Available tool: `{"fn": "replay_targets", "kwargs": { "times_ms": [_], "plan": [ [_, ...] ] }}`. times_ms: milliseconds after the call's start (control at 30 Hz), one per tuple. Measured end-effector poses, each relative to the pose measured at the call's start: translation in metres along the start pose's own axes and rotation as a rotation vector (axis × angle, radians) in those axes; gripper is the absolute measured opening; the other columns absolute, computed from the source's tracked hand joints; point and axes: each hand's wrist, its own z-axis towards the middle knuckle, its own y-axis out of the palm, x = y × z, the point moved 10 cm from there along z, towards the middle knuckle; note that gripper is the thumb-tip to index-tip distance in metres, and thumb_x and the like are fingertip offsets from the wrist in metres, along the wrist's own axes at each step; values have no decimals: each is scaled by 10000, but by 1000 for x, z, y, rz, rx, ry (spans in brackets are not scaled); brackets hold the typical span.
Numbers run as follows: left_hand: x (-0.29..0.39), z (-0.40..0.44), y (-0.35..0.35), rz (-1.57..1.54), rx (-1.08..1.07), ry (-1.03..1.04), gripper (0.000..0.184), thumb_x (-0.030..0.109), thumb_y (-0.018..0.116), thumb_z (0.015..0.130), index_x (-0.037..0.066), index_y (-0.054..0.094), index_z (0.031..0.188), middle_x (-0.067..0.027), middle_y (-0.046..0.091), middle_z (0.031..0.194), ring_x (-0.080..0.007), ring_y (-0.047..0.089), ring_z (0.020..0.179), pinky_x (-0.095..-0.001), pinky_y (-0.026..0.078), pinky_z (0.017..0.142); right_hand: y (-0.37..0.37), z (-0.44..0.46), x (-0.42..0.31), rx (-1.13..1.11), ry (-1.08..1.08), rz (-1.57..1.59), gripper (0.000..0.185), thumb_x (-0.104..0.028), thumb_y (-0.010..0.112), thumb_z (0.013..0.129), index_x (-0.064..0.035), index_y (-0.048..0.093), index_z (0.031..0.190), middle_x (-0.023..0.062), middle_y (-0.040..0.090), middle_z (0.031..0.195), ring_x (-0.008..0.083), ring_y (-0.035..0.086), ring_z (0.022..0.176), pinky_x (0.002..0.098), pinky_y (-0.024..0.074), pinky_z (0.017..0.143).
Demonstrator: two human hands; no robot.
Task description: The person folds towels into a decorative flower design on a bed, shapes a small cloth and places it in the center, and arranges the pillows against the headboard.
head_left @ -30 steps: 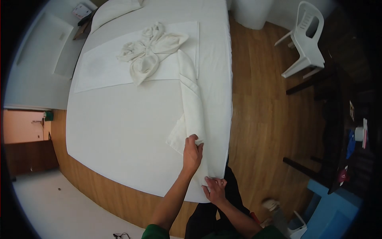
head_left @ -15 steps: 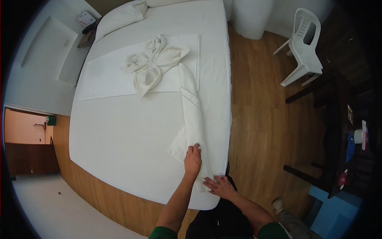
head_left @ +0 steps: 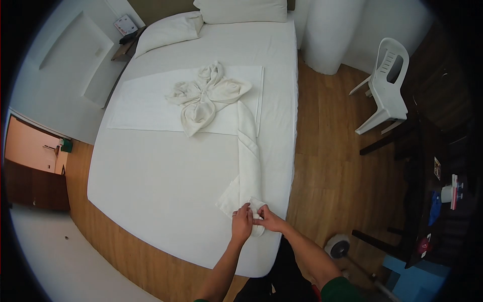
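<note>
Hiding part of the rolled towel (head_left: 248,163); left hand (head_left: 242,224) beside right hand (head_left: 270,220).

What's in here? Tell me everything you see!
bed: 1, white, middle
rolled towel: 1, white, on bed
towel flower: 1, cream, on cloth
cloth: 1, white, on bed
pillows: 2, white, bed's far end
column: 1, white, top right
chair: 1, white, upper right
table: 1, dark, right
small things: several, mixed, on table
boxy thing: 1, blue, bottom right
round-headed pole: 1, grey, lower right
doorway: 1, pinkish, left
shelf: 1, brown, upper left
left hand: 1, bare, on rolled towel
right hand: 1, bare, on rolled towel
sleeves: 2, green, bottom
trousers: 1, black, bottom
</note>
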Motion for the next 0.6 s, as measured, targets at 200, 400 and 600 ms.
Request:
{"fn": "replay_targets", "kwargs": {
  "times_ms": [200, 400, 600],
  "plan": [
    [-1, -15, -12, 70, 243, -4, 226, 60, 568, 883, 15, 591, 1103, -163, 605, 950, -353, 538, 898, -448, 423, 838, -30, -58, -71, 492, -249, -321, 533, -225, 809, 735, -45, 491, 1124, 194, 544, 1160, 334, 575, 1028, 386, 478, 887],
    [1, -43, -13, 52, 372, 32, 154, 21, 553, 884, -10, 558, 1034, -180, 574, 981, -368, 525, 935, -468, 406, 855, -8, -50, -77, 283, -376, -43, 632, -110, 781, 714, -44, 466, 1258, 181, 528, 1249, 328, 545, 1184, 388, 453, 997],
    [5, -40, -6, 155, 304, 58, 173, 60, 598, 866, 37, 621, 1035, -144, 587, 981, -347, 540, 929, -454, 433, 819, -2, -20, -71, 36, -330, 43, 739, -62, 778, 714, -45, 384, 1339, 163, 513, 1278, 268, 541, 1204, 377, 427, 1036]
  ]
}}
